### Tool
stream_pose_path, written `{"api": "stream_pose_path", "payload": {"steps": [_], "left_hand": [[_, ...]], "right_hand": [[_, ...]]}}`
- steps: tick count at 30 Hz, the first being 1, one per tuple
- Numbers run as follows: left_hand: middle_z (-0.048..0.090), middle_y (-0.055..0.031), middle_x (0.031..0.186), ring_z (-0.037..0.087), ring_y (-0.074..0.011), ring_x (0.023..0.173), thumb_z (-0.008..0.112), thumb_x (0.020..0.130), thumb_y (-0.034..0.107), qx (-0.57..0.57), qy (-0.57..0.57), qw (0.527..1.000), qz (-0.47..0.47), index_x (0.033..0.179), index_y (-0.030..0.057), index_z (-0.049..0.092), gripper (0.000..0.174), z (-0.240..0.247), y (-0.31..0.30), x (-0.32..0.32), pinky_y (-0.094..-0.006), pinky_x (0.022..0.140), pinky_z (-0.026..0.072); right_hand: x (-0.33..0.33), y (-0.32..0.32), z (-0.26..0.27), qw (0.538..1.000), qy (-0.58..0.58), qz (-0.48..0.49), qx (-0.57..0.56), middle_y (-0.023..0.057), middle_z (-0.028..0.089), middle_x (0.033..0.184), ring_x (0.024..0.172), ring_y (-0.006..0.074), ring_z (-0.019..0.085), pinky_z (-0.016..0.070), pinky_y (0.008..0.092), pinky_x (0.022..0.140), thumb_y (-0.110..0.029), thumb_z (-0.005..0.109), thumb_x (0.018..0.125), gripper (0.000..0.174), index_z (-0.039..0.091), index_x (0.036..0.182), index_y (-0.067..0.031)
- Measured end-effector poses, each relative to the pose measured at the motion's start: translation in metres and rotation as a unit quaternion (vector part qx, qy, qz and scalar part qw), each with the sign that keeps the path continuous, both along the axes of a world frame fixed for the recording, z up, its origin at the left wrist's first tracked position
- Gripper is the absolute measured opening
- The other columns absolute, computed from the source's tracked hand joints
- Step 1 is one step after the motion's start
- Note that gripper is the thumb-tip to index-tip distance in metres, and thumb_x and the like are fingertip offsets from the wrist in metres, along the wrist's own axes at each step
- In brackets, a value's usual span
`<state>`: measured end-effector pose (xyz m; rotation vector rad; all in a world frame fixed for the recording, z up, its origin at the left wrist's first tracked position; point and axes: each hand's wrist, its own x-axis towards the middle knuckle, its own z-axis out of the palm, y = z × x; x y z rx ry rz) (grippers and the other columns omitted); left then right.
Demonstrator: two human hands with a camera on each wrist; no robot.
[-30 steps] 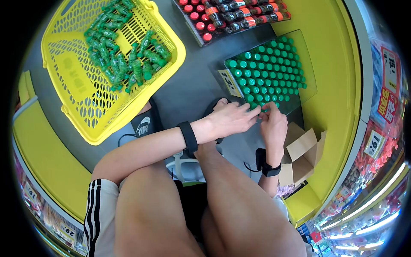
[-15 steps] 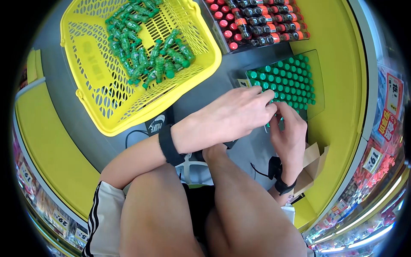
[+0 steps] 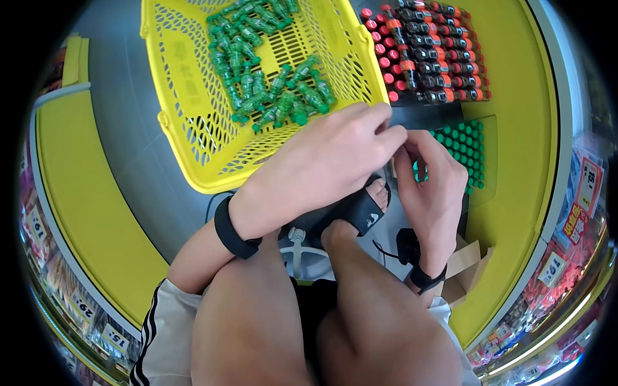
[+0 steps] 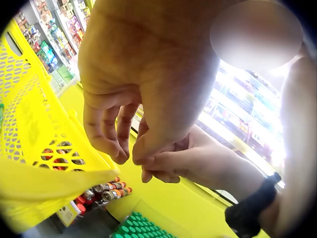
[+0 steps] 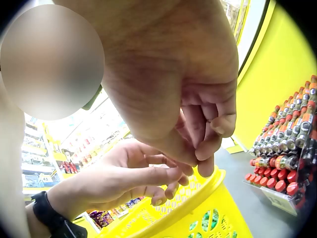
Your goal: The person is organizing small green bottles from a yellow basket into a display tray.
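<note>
In the head view, my left hand [image 3: 344, 151] and right hand [image 3: 434, 183] meet fingertip to fingertip, raised in front of the yellow basket [image 3: 183, 77]. Both hands have bent fingers. Their thumbs and forefingers come together in the left and right wrist views, and I cannot tell whether something small is pinched there. Small green bottles [image 3: 283, 106] lie loosely piled inside the basket. Beyond my right hand, upright bottles with green caps [image 3: 467, 151] fill a clear bin, partly hidden by that hand.
A bin of dark bottles [image 3: 438, 55] with red caps and orange labels stands right of the basket. An open cardboard box [image 3: 463, 264] is by my right wrist. Yellow ledges [image 3: 87, 167] curve around the floor, with packed shelves beyond.
Both hands have risen together from beside the green-capped bottles, closer to the head camera. The head view has turned, so basket and bins appear farther right and lower.
</note>
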<state>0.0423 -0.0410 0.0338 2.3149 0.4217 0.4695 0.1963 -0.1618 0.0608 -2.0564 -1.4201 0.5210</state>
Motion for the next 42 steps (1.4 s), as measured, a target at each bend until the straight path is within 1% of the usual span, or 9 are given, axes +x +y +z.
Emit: {"api": "stream_pose_path", "payload": {"steps": [9, 13, 15, 20, 30, 32, 36, 38, 42], "left_hand": [[0.065, -0.0173, 0.103, 0.069, -0.0414, 0.092, 0.067, 0.098, 0.002, 0.05, 0.093, 0.987, 0.119, 0.109, 0.0015, 0.069, 0.011, -0.01, 0.062, -0.047, -0.0502, 0.078, 0.0564], [0.067, -0.0163, 0.106, 0.07, -0.0406, 0.099, 0.07, 0.098, 0.005, 0.054, 0.088, 0.989, 0.108, 0.111, 0.0019, 0.071, 0.014, -0.047, 0.09, -0.061, -0.0496, 0.084, 0.0577], [0.068, -0.0159, 0.109, 0.069, -0.04, 0.106, 0.068, 0.1, 0.007, 0.062, 0.119, 0.987, 0.093, 0.115, 0.0023, 0.071, 0.016, -0.058, 0.098, -0.068, -0.05, 0.09, 0.0577], [0.069, -0.0198, 0.114, 0.068, -0.0424, 0.11, 0.061, 0.108, 0.019, -0.056, 0.349, 0.933, 0.068, 0.123, 0.002, 0.071, 0.025, -0.072, 0.115, -0.065, -0.0522, 0.098, 0.0555], [0.075, -0.0214, 0.122, 0.072, -0.0419, 0.111, 0.053, 0.107, 0.02, -0.073, 0.417, 0.906, -0.003, 0.122, 0.0048, 0.072, 0.029, -0.128, 0.151, -0.046, -0.0511, 0.095, 0.0566], [0.074, -0.0207, 0.128, 0.072, -0.0403, 0.113, 0.055, 0.106, 0.018, -0.076, 0.461, 0.884, 0.003, 0.13, 0.0078, 0.072, 0.032, -0.131, 0.15, -0.041, -0.0509, 0.098, 0.0566], [0.072, -0.0197, 0.134, 0.071, -0.0416, 0.114, 0.054, 0.104, 0.015, -0.092, 0.48, 0.872, 0.019, 0.14, 0.0121, 0.07, 0.039, -0.141, 0.14, -0.038, -0.051, 0.103, 0.0563], [0.07, -0.0186, 0.142, 0.068, -0.0418, 0.122, 0.054, 0.101, 0.011, -0.093, 0.501, 0.861, 0.012, 0.151, 0.0177, 0.065, 0.051, -0.152, 0.136, -0.038, -0.0505, 0.108, 0.0552], [0.066, -0.0178, 0.149, 0.059, -0.0407, 0.137, 0.054, 0.098, 0.007, -0.057, 0.52, 0.852, 0.003, 0.155, 0.0208, 0.063, 0.059, -0.15, 0.127, -0.038, -0.051, 0.113, 0.0537]], "right_hand": [[-0.024, 0.066, -0.001, 0.995, 0.023, 0.084, 0.057, 0.0203, 0.071, 0.087, 0.079, 0.0417, 0.071, 0.0558, 0.0498, 0.07, 0.003, 0.071, 0.094, 0.011, 0.068, 0.104, -0.0009], [-0.029, 0.102, -0.001, 0.988, -0.013, 0.146, 0.054, 0.0244, 0.07, 0.083, 0.081, 0.0444, 0.072, 0.0569, 0.0519, 0.071, 0.002, 0.069, 0.093, 0.005, 0.065, 0.096, 0.002], [-0.033, 0.119, -0.005, 0.985, -0.056, 0.162, 0.03, 0.0173, 0.077, 0.089, 0.079, 0.0334, 0.076, 0.0598, 0.0422, 0.075, -0.003, 0.07, 0.096, 0.007, 0.07, 0.101, 0.0016], [-0.033, 0.171, -0.042, 0.967, -0.126, 0.216, 0.052, 0.0202, 0.078, 0.091, 0.087, 0.038, 0.079, 0.0616, 0.0484, 0.081, -0.008, 0.069, 0.096, 0.011, 0.073, 0.102, -0.0002], [-0.051, 0.265, -0.087, 0.908, -0.246, 0.292, -0.174, 0.028, 0.079, 0.112, 0.1, 0.0434, 0.08, 0.0646, 0.0528, 0.089, -0.007, 0.069, 0.087, 0.028, 0.081, 0.111, 0.0012], [-0.052, 0.276, -0.115, 0.9, -0.251, 0.301, -0.193, 0.0288, 0.079, 0.113, 0.1, 0.0438, 0.08, 0.0649, 0.053, 0.089, -0.006, 0.069, 0.086, 0.029, 0.082, 0.111, 0.0014], [-0.046, 0.277, -0.174, 0.872, -0.181, 0.332, -0.312, 0.0236, 0.079, 0.123, 0.106, 0.0424, 0.079, 0.0635, 0.0513, 0.092, -0.01, 0.071, 0.087, 0.031, 0.083, 0.115, -0.0035], [-0.046, 0.275, -0.187, 0.867, -0.164, 0.319, -0.345, 0.0221, 0.079, 0.125, 0.108, 0.0422, 0.079, 0.0629, 0.0511, 0.093, -0.011, 0.071, 0.087, 0.031, 0.083, 0.115, -0.0041], [-0.054, 0.269, -0.2, 0.87, -0.11, 0.283, -0.389, 0.0215, 0.08, 0.123, 0.105, 0.0412, 0.079, 0.0628, 0.0504, 0.092, -0.012, 0.071, 0.088, 0.03, 0.083, 0.115, -0.004]]}}
